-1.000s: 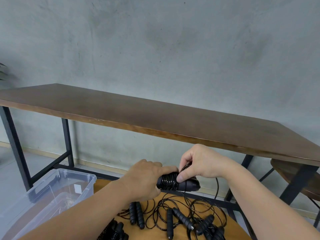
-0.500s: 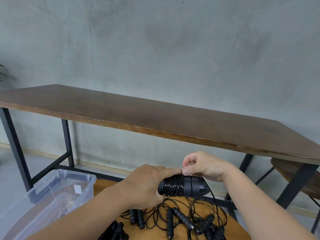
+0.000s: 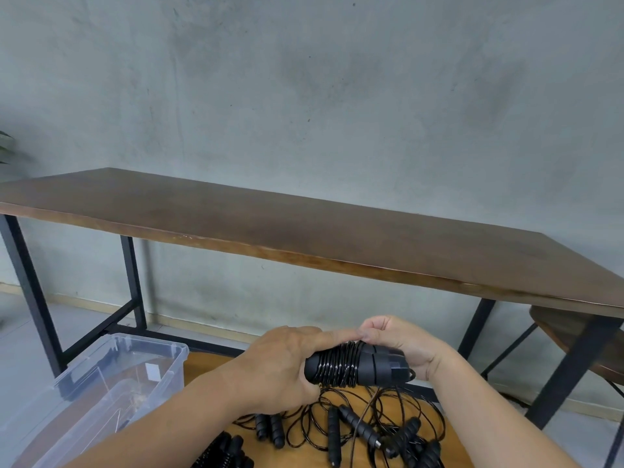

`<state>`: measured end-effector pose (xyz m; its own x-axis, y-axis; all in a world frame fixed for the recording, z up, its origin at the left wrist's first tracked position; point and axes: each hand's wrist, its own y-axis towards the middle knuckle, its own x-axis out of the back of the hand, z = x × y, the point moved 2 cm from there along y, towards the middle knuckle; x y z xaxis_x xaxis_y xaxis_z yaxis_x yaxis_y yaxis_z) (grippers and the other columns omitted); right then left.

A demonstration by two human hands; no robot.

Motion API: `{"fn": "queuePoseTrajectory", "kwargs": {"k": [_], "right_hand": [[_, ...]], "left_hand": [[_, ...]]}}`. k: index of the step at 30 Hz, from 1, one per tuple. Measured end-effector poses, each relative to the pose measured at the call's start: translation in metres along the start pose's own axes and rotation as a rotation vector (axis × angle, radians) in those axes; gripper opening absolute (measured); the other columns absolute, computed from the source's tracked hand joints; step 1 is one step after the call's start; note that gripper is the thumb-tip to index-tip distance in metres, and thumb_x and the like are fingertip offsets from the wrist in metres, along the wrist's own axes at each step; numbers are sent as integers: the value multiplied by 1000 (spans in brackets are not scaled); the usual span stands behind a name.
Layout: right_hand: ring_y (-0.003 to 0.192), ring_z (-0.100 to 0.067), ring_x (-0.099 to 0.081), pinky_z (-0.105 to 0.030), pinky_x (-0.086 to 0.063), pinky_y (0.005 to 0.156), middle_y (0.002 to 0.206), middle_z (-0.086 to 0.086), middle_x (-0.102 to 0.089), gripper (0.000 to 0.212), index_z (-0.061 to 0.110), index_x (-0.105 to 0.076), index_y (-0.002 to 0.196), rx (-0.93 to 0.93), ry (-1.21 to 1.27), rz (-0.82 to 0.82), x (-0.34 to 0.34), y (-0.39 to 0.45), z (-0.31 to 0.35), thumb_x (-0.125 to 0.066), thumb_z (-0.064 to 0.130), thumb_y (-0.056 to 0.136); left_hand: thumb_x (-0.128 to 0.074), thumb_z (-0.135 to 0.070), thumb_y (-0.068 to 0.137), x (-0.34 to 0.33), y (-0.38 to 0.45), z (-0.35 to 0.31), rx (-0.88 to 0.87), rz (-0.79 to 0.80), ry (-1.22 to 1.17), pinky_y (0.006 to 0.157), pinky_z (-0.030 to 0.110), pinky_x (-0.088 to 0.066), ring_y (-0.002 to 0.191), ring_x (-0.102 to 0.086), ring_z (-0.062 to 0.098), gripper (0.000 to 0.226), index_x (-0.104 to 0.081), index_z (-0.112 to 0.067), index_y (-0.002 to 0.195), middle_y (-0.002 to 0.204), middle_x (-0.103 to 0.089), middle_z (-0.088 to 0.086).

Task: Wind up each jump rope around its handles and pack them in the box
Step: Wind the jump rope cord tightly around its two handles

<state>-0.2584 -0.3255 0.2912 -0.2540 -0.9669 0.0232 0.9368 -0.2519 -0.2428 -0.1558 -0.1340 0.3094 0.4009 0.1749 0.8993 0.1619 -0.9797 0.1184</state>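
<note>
Two handles (image 3: 358, 366), pressed side by side into one black bundle, lie level and crosswise between the hands, above the low table (image 3: 206, 363). The left hand (image 3: 280, 366) is curled round their left end; the right hand (image 3: 398, 346) sits at the right end, its fingertips (image 3: 366, 336) pinching the rope (image 3: 337, 364) on top of the coils. Glossy turns bind the middle — tight, close-set. Slack trails down from the bundle to the tangle of loose ropes (image 3: 371, 430) below, so winding looks unfinished. The clear box (image 3: 141, 352) waits to the left, nearer the left hand.
</note>
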Motion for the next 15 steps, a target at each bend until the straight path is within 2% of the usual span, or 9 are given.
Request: {"fn": "queuePoseTrajectory", "kwargs": {"k": [2,4,5,7,9,12,15], "right_hand": [[69,-19,-67,-28,-55,62,82,-11,-69,22,2,-67,89,8,86,-18,-3,1,-11,-69,22,82],[87,-28,-64,-39,-53,77,97,-18,-67,34,-3,-69,103,40,213,-30,-8,5,-22,-72,26,87],[89,-29,-61,-40,-50,78,97,-18,-66,32,-1,-72,102,56,278,-65,-12,6,-26,-72,27,86],[69,-20,-52,-30,-41,60,78,-12,-61,21,4,-72,85,88,411,-151,-21,7,-31,-69,25,83],[54,-11,-35,-22,-26,45,65,-5,-49,16,7,-63,81,121,536,-185,-32,5,-33,-62,22,84],[49,-8,-26,-20,-20,43,59,-1,-39,12,6,-59,88,137,524,-241,-43,6,-36,-50,11,95],[49,-9,-21,-22,-17,44,57,-1,-35,19,4,-59,95,122,509,-303,-50,6,-40,-40,7,101]], "left_hand": [[-63,-15,83,-1,0,0,6,-10,-50,83,19,-42,95,-51,6,91,-17,-72,137,110,-56,-13],[-64,-12,82,-1,0,0,10,-62,-116,80,14,-41,96,-53,4,90,-22,-78,127,114,-56,-17],[-64,-11,82,-1,1,0,16,-88,-145,78,12,-40,96,-53,2,90,-24,-80,122,116,-56,-19],[-64,-10,81,-1,3,2,32,-131,-182,75,11,-41,93,-54,1,87,-28,-80,117,114,-57,-20],[-64,-9,80,-3,6,4,68,-151,-214,70,12,-41,86,-55,3,82,-34,-74,120,104,-58,-20],[-63,-8,79,-5,10,8,115,-185,-246,61,11,-39,75,-53,-2,75,-40,-62,126,91,-57,-19],[-62,-11,79,-7,14,9,131,-220,-191,60,12,-39,75,-54,0,75,-37,-62,127,90,-57,-20]]}}
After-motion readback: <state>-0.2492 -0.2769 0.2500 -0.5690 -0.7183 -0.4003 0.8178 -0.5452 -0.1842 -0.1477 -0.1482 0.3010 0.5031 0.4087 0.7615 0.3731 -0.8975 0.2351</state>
